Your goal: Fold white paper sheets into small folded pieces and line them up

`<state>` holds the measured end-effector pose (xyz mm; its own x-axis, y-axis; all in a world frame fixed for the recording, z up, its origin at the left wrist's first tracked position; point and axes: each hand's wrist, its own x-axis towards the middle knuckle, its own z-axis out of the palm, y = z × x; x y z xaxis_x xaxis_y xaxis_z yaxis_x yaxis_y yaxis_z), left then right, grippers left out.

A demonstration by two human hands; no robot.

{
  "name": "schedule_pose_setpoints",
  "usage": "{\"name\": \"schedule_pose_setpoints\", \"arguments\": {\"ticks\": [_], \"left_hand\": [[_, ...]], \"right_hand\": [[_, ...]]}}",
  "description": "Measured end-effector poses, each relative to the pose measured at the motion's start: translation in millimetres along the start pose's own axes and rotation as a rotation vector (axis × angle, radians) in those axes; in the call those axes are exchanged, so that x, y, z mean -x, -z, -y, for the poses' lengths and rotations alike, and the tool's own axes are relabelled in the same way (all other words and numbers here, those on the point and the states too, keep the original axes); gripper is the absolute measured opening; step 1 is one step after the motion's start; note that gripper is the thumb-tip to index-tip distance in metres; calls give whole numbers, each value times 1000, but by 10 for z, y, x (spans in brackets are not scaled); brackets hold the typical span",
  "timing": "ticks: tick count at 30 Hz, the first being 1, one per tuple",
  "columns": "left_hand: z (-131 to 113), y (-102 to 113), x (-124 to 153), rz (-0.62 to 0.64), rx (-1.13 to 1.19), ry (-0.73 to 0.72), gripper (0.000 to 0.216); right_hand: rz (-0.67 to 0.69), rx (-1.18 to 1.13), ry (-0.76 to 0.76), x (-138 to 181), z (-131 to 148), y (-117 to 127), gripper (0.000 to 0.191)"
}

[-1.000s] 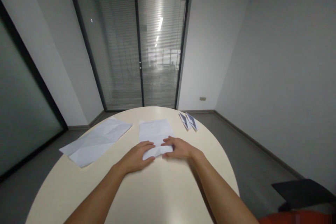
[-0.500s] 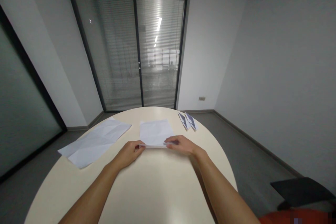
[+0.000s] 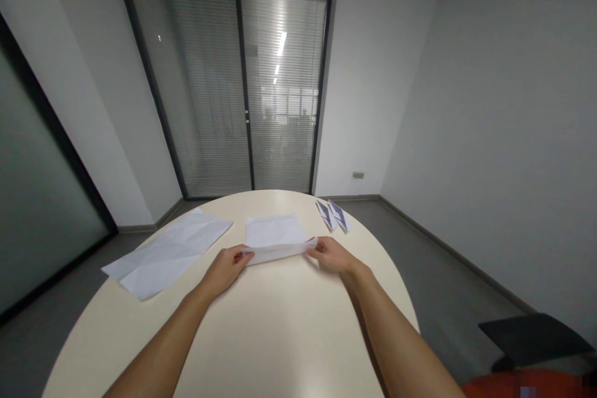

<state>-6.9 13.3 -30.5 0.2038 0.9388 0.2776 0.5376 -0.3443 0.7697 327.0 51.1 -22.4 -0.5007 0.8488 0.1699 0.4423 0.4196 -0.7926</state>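
Observation:
A white sheet of paper [image 3: 275, 233] lies in the middle of the round cream table [image 3: 280, 336]. Its near edge is lifted off the table and curls back over the sheet. My left hand [image 3: 228, 268] pinches the left corner of that lifted edge. My right hand [image 3: 332, 255] pinches the right corner. Both hands are closed on the paper, with the edge stretched between them.
A larger creased white sheet [image 3: 168, 252] lies to the left on the table. Two small folded paper pieces with dark markings [image 3: 333, 214] sit near the far right rim. A dark chair seat [image 3: 532, 336] is at the lower right. Glass doors with blinds stand behind.
My hands went from pressing flat on the near fold to pinching the paper's near edge at both corners and lifting it up and away from me.

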Motion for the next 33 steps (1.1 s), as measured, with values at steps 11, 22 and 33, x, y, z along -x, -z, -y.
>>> {"name": "schedule_pose_setpoints", "arguments": {"ticks": [11, 22, 33], "left_hand": [[-100, -34, -18, -73, 192, 51, 37], [-106, -54, -59, -142, 236, 101, 38], [-161, -43, 12, 63, 376, 99, 59]], "right_hand": [[-132, 90, -1, -35, -14, -15, 39], [-179, 142, -19, -61, -21, -66, 40], [-241, 40, -31, -73, -42, -69, 43]]}}
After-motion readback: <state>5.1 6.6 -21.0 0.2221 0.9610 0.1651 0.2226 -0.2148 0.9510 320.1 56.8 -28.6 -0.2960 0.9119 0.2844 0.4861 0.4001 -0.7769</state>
